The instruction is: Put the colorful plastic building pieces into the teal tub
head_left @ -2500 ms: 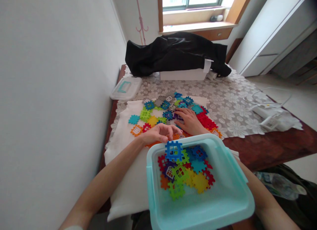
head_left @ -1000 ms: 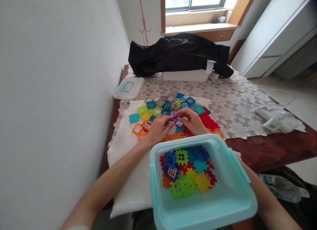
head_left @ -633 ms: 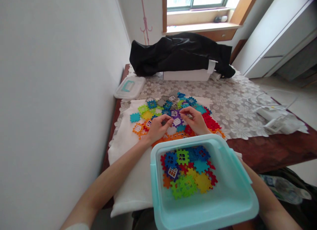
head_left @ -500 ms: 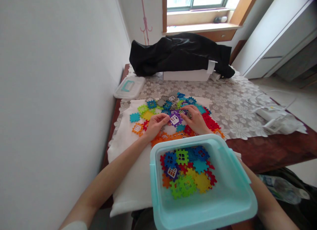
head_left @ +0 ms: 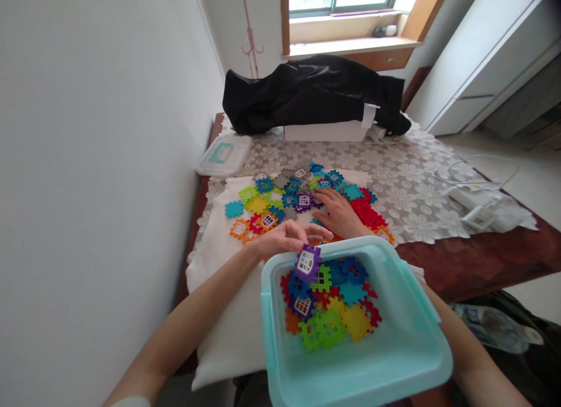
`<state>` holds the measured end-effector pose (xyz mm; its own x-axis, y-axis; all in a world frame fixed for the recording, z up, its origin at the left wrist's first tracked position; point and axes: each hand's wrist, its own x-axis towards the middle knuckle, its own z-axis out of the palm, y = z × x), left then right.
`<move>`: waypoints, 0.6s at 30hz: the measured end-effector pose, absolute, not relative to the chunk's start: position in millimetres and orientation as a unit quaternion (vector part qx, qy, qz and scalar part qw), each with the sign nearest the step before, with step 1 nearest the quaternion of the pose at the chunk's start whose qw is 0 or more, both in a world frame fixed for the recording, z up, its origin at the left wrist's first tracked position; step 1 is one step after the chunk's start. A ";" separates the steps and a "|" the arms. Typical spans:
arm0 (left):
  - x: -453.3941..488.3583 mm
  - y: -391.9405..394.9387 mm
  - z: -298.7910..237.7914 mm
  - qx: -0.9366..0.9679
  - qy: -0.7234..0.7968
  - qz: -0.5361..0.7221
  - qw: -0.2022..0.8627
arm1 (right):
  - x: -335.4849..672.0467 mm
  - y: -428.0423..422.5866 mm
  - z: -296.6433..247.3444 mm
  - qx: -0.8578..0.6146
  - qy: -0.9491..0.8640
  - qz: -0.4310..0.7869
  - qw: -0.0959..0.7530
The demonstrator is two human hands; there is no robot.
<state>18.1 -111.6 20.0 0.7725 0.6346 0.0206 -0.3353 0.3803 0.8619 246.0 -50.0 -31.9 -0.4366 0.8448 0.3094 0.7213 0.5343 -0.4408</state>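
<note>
Tile (head_left: 307, 263), purple with a white window, sat over the turquoise plastic tub (head_left: 269, 343), just under the left hand's (head_left: 283, 239) narrowly curled fingers; I could not tell if it was pinched. A fingertip hold at its edge best kept it clear of the rim. Right hand (head_left: 339, 215) lay open on loose tiles (head_left: 368, 215).

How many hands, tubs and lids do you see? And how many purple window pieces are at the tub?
Left hand and right hand: 2
Tub: 1
Lid: 1
Purple window pieces, one above the pile and one in it: 2
Total: 6
</note>
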 end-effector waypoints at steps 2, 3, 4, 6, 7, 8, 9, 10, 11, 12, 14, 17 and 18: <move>18.2 -112.9 22.3 0.464 0.154 0.284 0.825 | 246.0 -49.4 -30.6 -0.462 -0.839 0.131 0.257; 18.1 -113.2 23.0 0.465 0.147 0.279 0.827 | 245.6 -49.7 -29.6 -0.463 -0.837 0.135 0.260; 17.9 -113.3 23.3 0.469 0.141 0.275 0.827 | 245.1 -50.2 -28.6 -0.465 -0.834 0.139 0.264; 17.7 -113.2 22.6 0.483 0.137 0.266 0.823 | 243.7 -51.7 -26.3 -0.468 -0.828 0.144 0.274; 17.9 -113.0 21.7 0.492 0.142 0.264 0.818 | 243.1 -52.4 -25.2 -0.470 -0.825 0.143 0.280; 18.3 -112.6 20.6 0.503 0.150 0.270 0.807 | 242.7 -53.1 -24.2 -0.472 -0.823 0.137 0.286; 18.6 -112.0 19.6 0.519 0.164 0.287 0.788 | 242.5 -53.7 -23.5 -0.477 -0.820 0.125 0.290; 19.0 -111.1 19.0 0.537 0.183 0.317 0.760 | 242.7 -54.3 -23.0 -0.486 -0.817 0.108 0.291; 19.0 -109.8 18.7 0.558 0.207 0.356 0.720 | 243.0 -54.8 -22.9 -0.499 -0.813 0.089 0.287; 18.8 -108.1 18.9 0.583 0.237 0.394 0.670 | 243.6 -55.3 -23.2 -0.516 -0.807 0.070 0.278; 16.9 -103.5 19.8 0.634 0.315 0.456 0.540 | 245.0 -55.9 -25.1 -0.551 -0.795 0.045 0.250; 11.9 -95.5 16.5 0.700 0.448 0.458 0.316 | 247.3 -55.2 -29.3 -0.575 -0.789 0.049 0.211; 10.3 -93.3 13.1 0.715 0.488 0.434 0.248 | 247.9 -54.4 -30.3 -0.571 -0.793 0.056 0.205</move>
